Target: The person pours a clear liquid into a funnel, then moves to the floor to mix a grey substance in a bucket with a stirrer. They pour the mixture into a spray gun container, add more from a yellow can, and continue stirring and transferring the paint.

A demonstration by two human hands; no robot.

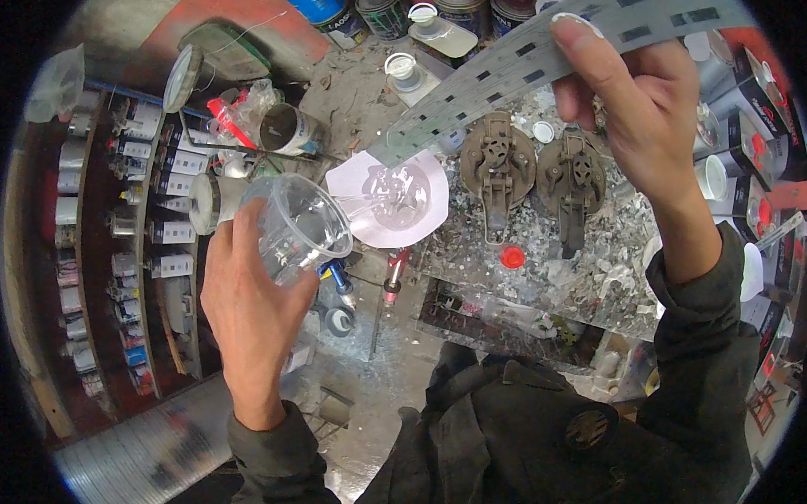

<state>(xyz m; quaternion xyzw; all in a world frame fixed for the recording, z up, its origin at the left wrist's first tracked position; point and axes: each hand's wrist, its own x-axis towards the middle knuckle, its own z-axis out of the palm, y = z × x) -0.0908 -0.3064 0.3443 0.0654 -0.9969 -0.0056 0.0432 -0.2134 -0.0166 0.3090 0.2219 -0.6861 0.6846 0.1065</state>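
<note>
My left hand [249, 284] is wrapped round a clear plastic cup [306, 222], tilted with its mouth toward the right. Clear liquid seems to run from its rim into a pale, pinkish-white paper funnel [434, 222], where a shiny pool lies in the hollow. What supports the funnel is hidden. High at the right, my right hand [633, 88] pinches a long grey mixing ruler [504, 75] marked with rows of dark rectangles. Its lower tip reaches over the funnel's far edge; whether they touch I cannot tell.
Two brown metal clamp-like parts [496, 164] lie on the paint-spattered bench [547, 278], near a red cap [512, 257]. Cans and bottles [445, 37] stand at the back. Shelves of cans [166, 189] line the left, boxes [754, 106] the right. A spray gun [341, 285] hangs below the cup.
</note>
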